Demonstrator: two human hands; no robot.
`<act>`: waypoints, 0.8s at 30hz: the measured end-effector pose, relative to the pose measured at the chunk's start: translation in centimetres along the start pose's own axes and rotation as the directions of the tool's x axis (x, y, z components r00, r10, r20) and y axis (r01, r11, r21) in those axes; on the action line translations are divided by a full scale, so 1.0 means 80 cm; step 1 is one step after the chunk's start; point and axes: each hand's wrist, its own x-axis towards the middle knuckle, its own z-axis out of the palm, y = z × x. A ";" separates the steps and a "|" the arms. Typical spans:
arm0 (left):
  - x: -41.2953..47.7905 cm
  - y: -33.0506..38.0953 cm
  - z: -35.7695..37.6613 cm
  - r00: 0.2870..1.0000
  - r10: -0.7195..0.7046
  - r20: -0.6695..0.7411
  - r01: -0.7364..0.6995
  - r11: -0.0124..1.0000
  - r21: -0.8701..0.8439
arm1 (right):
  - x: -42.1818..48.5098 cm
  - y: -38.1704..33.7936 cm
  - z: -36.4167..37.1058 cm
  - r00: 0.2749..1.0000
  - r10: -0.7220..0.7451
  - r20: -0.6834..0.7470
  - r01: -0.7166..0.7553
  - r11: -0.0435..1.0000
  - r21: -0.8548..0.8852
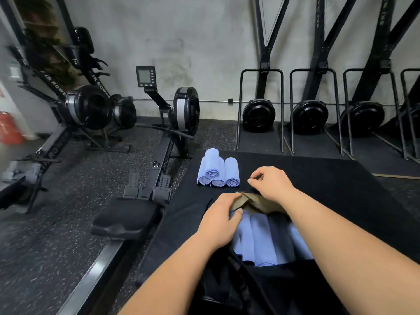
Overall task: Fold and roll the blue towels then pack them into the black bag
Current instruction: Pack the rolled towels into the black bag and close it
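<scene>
The left hand pinched the tan lining of the black bag, with blue towels packed beneath both hands. The right hand curled just beyond it. Four rolled towels lay on the counter past the left hand.

Black mat in front of me, carrying the towels and the bag.
The black mat is lying flat on the speckled floor. Rolled blue towels are sitting on its far left part, three side by side and touching, a fourth resting on top. The black bag is lying on the near part, close to me and near the rolls. A rowing machine is standing on the floor just beside the mat's left edge.
</scene>
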 end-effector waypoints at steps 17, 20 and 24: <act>-0.014 -0.052 0.049 0.999 -0.003 -0.046 0.002 1.000 -0.017 | 0.146 0.021 0.135 0.954 -0.002 0.300 0.009 1.000 -0.021; -0.014 -0.055 0.049 0.999 -0.008 -0.047 0.006 0.999 -0.038 | 0.158 0.025 0.156 0.934 0.000 0.358 0.004 1.000 -0.011; -0.013 -0.058 0.048 0.999 -0.010 -0.051 0.008 1.000 -0.029 | 0.156 0.030 0.174 0.964 0.019 0.264 -0.022 1.000 0.008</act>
